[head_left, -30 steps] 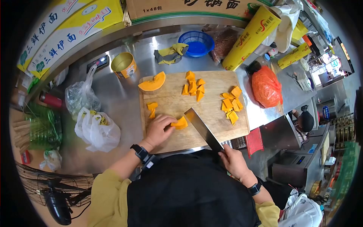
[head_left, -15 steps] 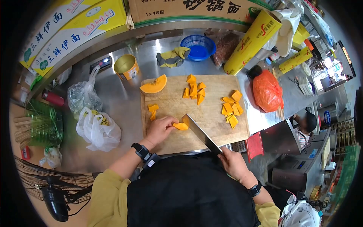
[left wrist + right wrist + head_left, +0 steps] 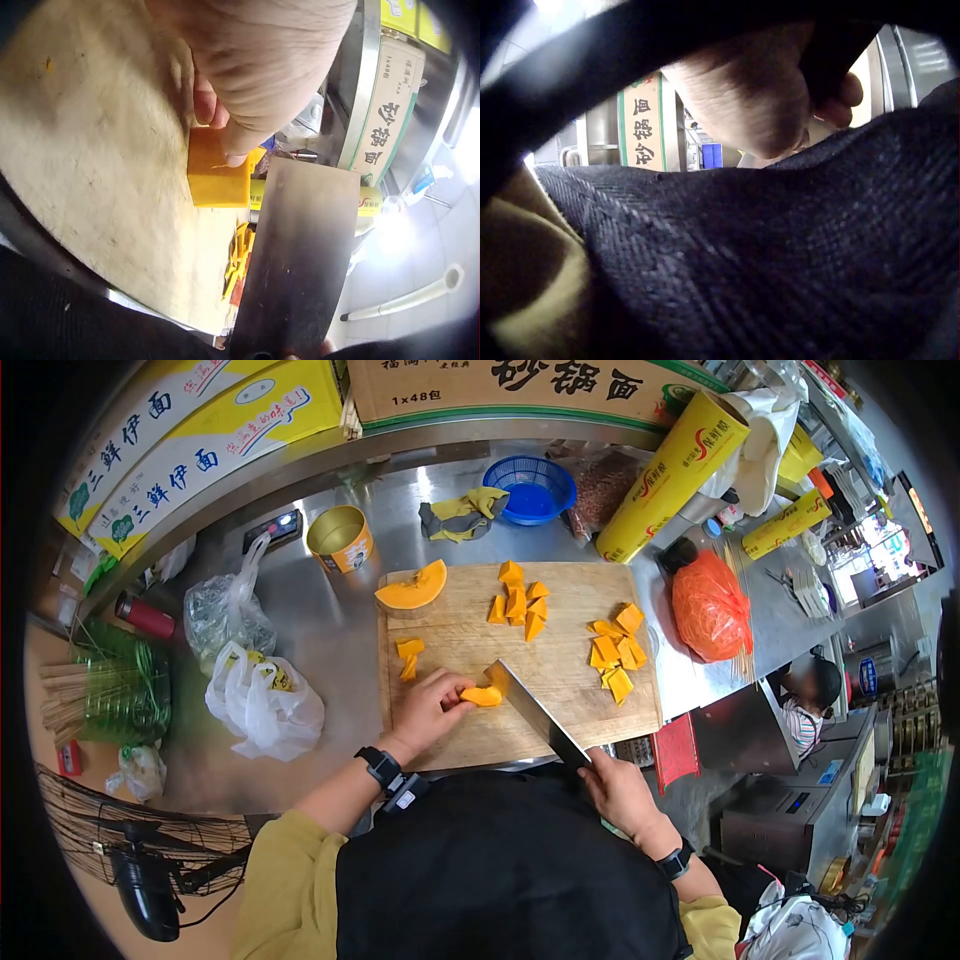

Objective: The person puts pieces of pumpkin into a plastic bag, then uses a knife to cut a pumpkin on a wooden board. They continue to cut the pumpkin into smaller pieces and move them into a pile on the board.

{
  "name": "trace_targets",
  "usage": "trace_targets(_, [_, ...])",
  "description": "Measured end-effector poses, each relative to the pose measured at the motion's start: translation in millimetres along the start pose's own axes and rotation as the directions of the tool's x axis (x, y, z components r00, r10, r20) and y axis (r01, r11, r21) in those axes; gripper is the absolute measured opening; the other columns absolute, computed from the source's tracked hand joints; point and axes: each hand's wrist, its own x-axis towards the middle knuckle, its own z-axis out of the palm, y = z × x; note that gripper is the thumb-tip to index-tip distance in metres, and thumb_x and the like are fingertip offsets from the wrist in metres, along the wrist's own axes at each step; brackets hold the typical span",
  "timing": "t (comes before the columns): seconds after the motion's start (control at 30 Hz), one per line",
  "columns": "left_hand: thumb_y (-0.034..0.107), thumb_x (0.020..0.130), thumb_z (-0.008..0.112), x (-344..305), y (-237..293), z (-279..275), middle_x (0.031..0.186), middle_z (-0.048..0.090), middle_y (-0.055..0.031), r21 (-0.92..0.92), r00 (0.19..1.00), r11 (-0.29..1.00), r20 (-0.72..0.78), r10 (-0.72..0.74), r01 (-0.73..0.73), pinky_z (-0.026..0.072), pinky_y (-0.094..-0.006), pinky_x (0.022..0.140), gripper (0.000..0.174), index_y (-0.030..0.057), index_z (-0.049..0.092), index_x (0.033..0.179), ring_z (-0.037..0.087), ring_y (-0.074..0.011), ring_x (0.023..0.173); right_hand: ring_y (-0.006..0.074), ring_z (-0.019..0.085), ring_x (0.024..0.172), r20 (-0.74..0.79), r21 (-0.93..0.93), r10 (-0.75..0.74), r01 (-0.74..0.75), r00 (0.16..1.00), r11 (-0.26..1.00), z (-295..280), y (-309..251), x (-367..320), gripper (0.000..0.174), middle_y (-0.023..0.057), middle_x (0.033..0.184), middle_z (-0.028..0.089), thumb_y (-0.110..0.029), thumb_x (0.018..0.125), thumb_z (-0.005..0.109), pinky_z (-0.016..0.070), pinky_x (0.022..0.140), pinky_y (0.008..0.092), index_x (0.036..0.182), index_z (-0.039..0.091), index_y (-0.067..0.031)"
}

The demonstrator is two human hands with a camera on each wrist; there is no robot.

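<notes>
On the wooden board, the left hand holds an orange pumpkin piece between thumb and fingers. The left wrist view shows that hand with its thumb on the block. The right hand grips the handle of a broad cleaver, whose blade tip stands just right of the piece; in the right wrist view the hand curls round a dark handle. Cut chunks lie at the board's top middle, right and left. A larger wedge rests at the upper left.
Behind the board are an open can, a cloth, a blue basket and a yellow film roll. A red bag stands right, white bags left. A fan is at the lower left.
The pumpkin piece in the left hand has been turned and now shows a narrower side. The cleaver has shifted only slightly, and the whole head view has moved a little.
</notes>
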Motion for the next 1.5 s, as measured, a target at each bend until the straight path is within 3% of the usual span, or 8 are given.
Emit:
trace_targets(0.13, [0.011,0.088,0.068,-6.2,18.0,-1.9,0.090,0.062,-0.0075,0.020,0.952,0.994,0.286,-0.111,0.110,0.0516,-0.0304,0.071,0.016,0.0024,0.061,0.100,0.062,-0.0178,0.077,0.0439,0.063,0.078,-0.058,0.064,0.063,-0.059,0.996,0.996,2.4,3.0,-2.5,0.016,0.0225,0.082,0.064,-0.014,0.093,0.059,0.0497,0.068,0.0507,0.101,0.050,-0.0034])
trace_targets(0.23, [0.005,0.087,0.062,2.1,17.3,-1.5,0.102,0.064,-0.0096,0.156,0.977,0.968,0.117,0.179,-0.196,0.0519,-0.0358,0.077,0.018,0.0036,0.061,0.105,0.064,-0.0256,0.088,0.0433,0.064,0.079,-0.096,0.127,0.130,-0.117,0.987,0.985,5.4,7.3,-9.3,0.015,0.0234,0.079,0.065,-0.013,0.092,0.061,0.0512,0.068,0.0491,0.099,0.051,-0.0028])
trace_targets(0.4, [0.002,0.080,0.060,37.4,37.5,-5.6,0.123,0.060,-0.0071,0.304,0.728,0.672,0.422,0.540,-0.675,0.0476,-0.0361,0.096,0.036,0.0133,0.063,0.114,0.057,-0.0269,0.111,0.0432,0.064,0.081,-0.133,0.190,0.165,-0.139,0.977,0.972,14.9,13.2,-20.5,0.017,0.0235,0.081,0.066,-0.011,0.091,0.062,0.0517,0.070,0.0480,0.103,0.052,-0.0027])
trace_targets(0.5, [0.002,0.078,0.063,46.0,22.5,-2.2,0.118,0.063,-0.0079,0.195,0.720,0.814,0.606,0.338,-0.547,0.0473,-0.0375,0.096,0.036,0.0105,0.064,0.114,0.058,-0.0275,0.110,0.0433,0.064,0.082,-0.141,0.185,0.168,-0.141,0.976,0.973,18.7,15.7,-25.3,0.018,0.0235,0.082,0.066,-0.011,0.091,0.062,0.0515,0.070,0.0479,0.104,0.052,-0.0025])
trace_targets(0.7, [0.018,0.078,0.077,18.2,23.9,-1.0,0.105,0.062,-0.0111,0.274,0.964,0.961,0.262,-0.035,-0.040,0.0528,-0.0356,0.082,0.042,0.0055,0.060,0.114,0.063,-0.0284,0.090,0.0438,0.064,0.081,-0.189,0.231,0.152,-0.106,0.970,0.967,21.7,16.3,-21.8,0.018,0.0240,0.082,0.065,-0.013,0.092,0.061,0.0509,0.069,0.0483,0.102,0.052,-0.0015])
trace_targets(0.8, [0.022,0.077,0.082,11.2,21.8,5.4,0.101,0.060,-0.0102,0.100,0.953,0.977,0.223,-0.207,0.189,0.0542,-0.0315,0.074,0.049,0.0043,0.059,0.116,0.065,-0.0216,0.082,0.0444,0.063,0.081,-0.184,0.223,0.117,-0.074,0.976,0.972,22.1,17.9,-13.9,0.017,0.0245,0.082,0.065,-0.013,0.092,0.061,0.0505,0.068,0.0489,0.101,0.051,-0.0014])
trace_targets(1.0, [0.011,0.081,0.080,-5.4,7.8,9.8,0.101,0.061,-0.0057,-0.106,0.964,0.980,0.225,-0.144,0.171,0.0538,-0.0257,0.073,0.045,0.0017,0.058,0.119,0.062,-0.0108,0.082,0.0424,0.065,0.087,-0.063,0.152,0.094,-0.084,0.994,0.985,16.3,6.4,-7.5,0.019,0.0245,0.088,0.066,-0.008,0.093,0.060,0.0521,0.071,0.0452,0.109,0.054,-0.0011])
trace_targets(1.5, [0.009,0.083,0.078,-9.1,-8.7,16.5,0.095,0.063,-0.0034,-0.206,0.975,0.965,0.181,-0.126,0.163,0.0530,-0.0246,0.074,0.034,0.0020,0.062,0.113,0.063,-0.0092,0.081,0.0421,0.063,0.081,-0.035,-0.011,-0.019,0.019,0.999,1.000,17.3,-4.7,-6.8,0.019,0.0202,0.091,0.065,-0.013,0.093,0.057,0.0511,0.069,0.0495,0.110,0.052,-0.0054])
